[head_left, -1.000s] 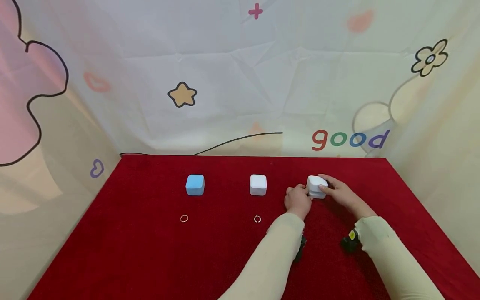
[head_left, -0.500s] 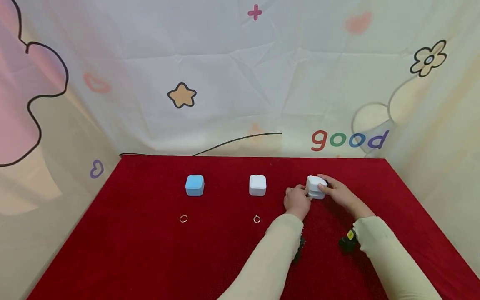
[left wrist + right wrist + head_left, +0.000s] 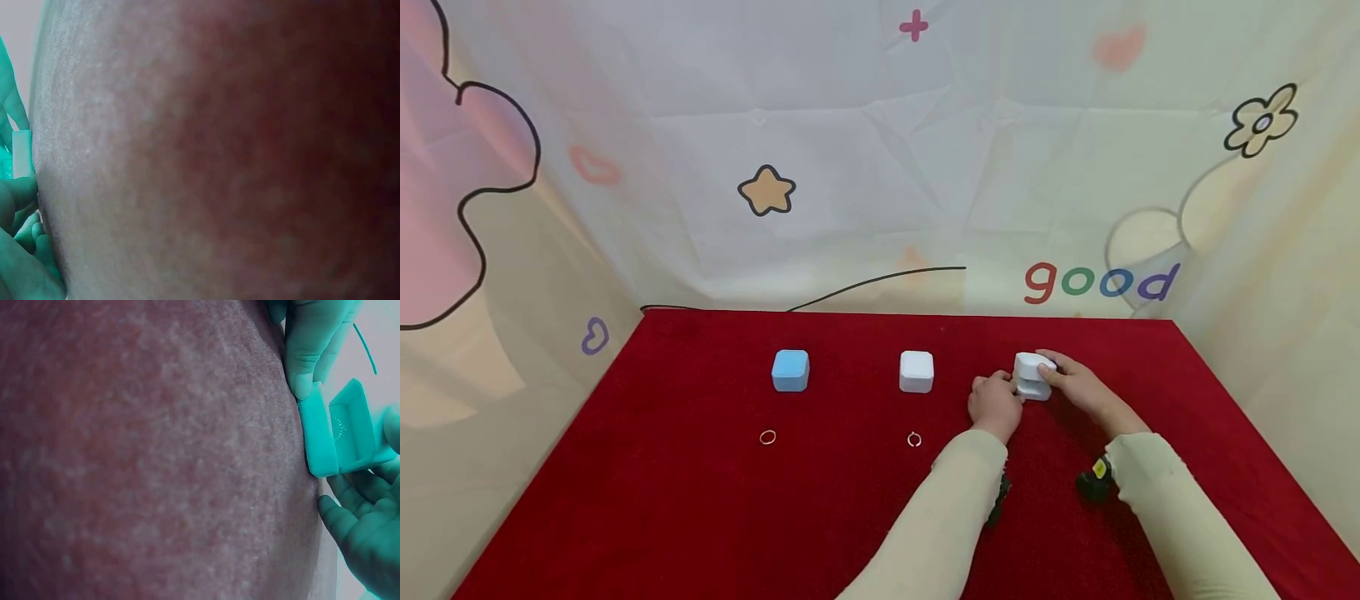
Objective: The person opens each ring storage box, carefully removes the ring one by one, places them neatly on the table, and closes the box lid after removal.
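A small white ring box point(image 3: 1032, 388) sits on the red cloth at the right, its lid point(image 3: 1032, 364) raised part way. My left hand point(image 3: 996, 406) holds the base from the left side. Thumb in front and fingers behind, my right hand point(image 3: 1073, 385) pinches the lid. In the right wrist view the lid point(image 3: 359, 431) stands apart from the base point(image 3: 319, 431), and a curved row of tiny bright marks shows inside the lid. The inside of the base is hidden. Cloth fills most of the left wrist view, with a pale edge of the box point(image 3: 22, 153) at far left.
A second white box point(image 3: 917, 372) and a light blue box point(image 3: 791, 371), both closed, stand in line to the left. In front of them lie an open-ended ring point(image 3: 913, 439) and a gold-coloured ring point(image 3: 767, 437). A printed curtain point(image 3: 865, 183) hangs behind the cloth-covered table point(image 3: 700, 517).
The lid of the box at the right has risen further from its base, widening the gap. Both hands keep nearly the same place. The other boxes and rings have not moved.
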Demonstrator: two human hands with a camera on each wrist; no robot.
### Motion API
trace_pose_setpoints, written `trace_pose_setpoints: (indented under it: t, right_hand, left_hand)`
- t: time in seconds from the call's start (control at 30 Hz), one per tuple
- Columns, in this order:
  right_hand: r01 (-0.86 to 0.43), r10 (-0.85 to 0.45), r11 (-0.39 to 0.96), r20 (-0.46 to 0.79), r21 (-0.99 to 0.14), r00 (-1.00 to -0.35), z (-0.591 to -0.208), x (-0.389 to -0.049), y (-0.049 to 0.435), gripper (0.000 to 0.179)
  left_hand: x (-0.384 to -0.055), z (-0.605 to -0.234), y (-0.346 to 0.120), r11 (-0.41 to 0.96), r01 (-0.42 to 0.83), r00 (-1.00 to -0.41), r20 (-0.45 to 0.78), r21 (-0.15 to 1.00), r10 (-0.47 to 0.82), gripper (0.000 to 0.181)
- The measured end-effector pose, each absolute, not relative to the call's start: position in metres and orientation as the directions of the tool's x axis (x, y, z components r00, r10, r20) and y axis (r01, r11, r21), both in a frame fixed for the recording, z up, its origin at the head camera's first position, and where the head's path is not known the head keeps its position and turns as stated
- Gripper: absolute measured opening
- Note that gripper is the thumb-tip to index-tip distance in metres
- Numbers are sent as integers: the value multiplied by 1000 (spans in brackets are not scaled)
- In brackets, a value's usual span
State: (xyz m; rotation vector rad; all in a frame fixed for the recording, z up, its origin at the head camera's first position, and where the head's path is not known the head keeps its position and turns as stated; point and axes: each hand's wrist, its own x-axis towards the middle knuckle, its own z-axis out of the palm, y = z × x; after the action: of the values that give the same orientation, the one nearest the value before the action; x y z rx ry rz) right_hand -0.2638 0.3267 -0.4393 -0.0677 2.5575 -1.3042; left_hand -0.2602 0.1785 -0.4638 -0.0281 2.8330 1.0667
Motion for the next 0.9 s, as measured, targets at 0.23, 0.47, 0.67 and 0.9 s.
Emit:
trace_pose_setpoints:
  t: [0.23, 0.47, 0.67, 0.9]
  right_hand:
    - [101, -145, 569, -221, -816, -965, -440, -265, 326, 59]
    - [113, -134, 562, -225, -820, -965, -441, -265, 326, 60]
    - [137, -127, 561, -249, -816, -960, -438, -268, 326, 62]
    - [141, -137, 566, -261, -813, -956, -436, -271, 327, 60]
  left_hand:
    - [-257, -461, 178, 794, -40, -994, -106, 607, 31, 25]
    - [-259, -464, 178, 770, -56, -994, -111, 635, 20, 27]
    - [-258, -464, 178, 734, -66, -993, -116, 676, 17, 29]
    - [-259, -465, 177, 744, -66, -993, -120, 664, 19, 29]
